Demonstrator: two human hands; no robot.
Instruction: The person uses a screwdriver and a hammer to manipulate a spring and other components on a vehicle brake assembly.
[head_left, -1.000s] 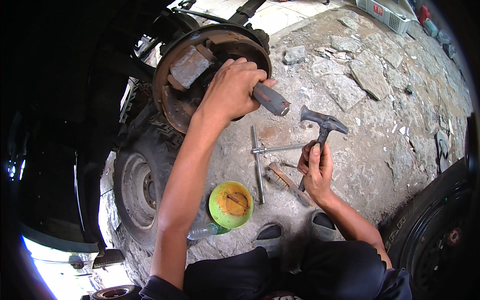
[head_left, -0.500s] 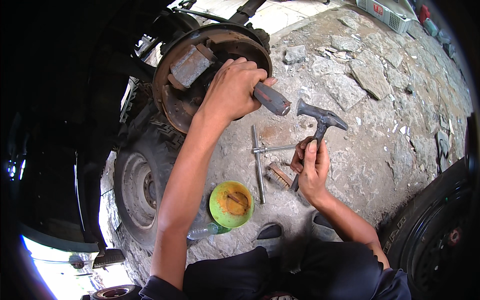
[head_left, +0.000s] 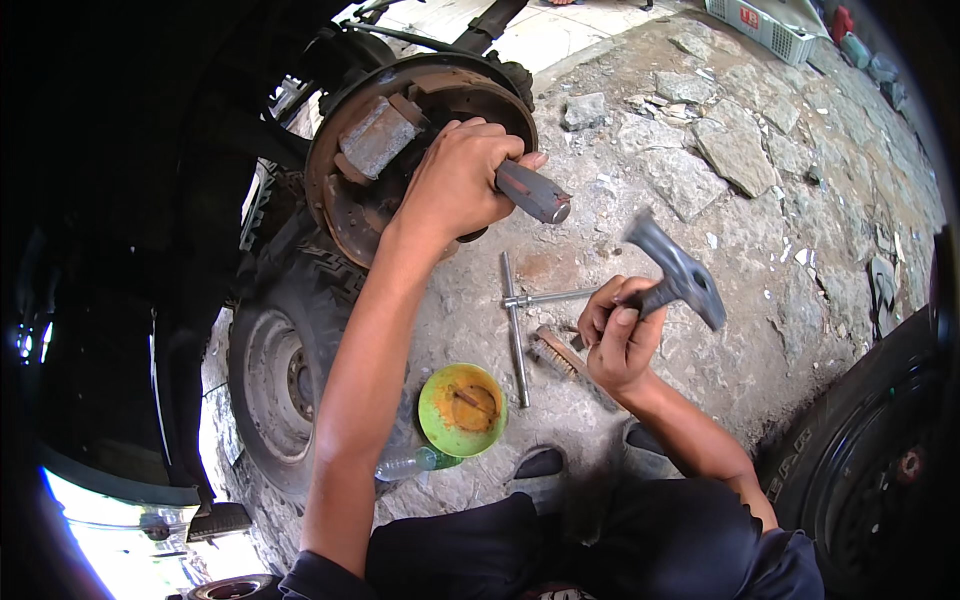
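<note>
My left hand [head_left: 462, 180] is wrapped round a screwdriver [head_left: 533, 191] with a dark handle, red streaks and a bare metal butt end. Its blade is hidden behind the hand, inside a rusty round brake backing plate [head_left: 328, 205]. Beside that hand, a grey, worn metal block [head_left: 377, 140] sits within the plate. My right hand [head_left: 625, 340] grips a hammer [head_left: 672, 262] by its handle. The dark hammer head, slightly blurred, is tilted and stands apart from the screwdriver's butt, to its right and nearer me.
On the stony ground lie a T-handle wrench [head_left: 515, 335], a wooden brush [head_left: 563, 352], a green bowl [head_left: 432, 400] and a plastic bottle [head_left: 400, 464]. Tyres stand at left [head_left: 275, 375] and right [head_left: 840, 450]. Flat stones [head_left: 735, 150] and a white crate [head_left: 765, 32] are farther off.
The hammer head has swung to the right and toward me, away from the screwdriver's butt. My left hand keeps its hold; the view has shifted slightly.
</note>
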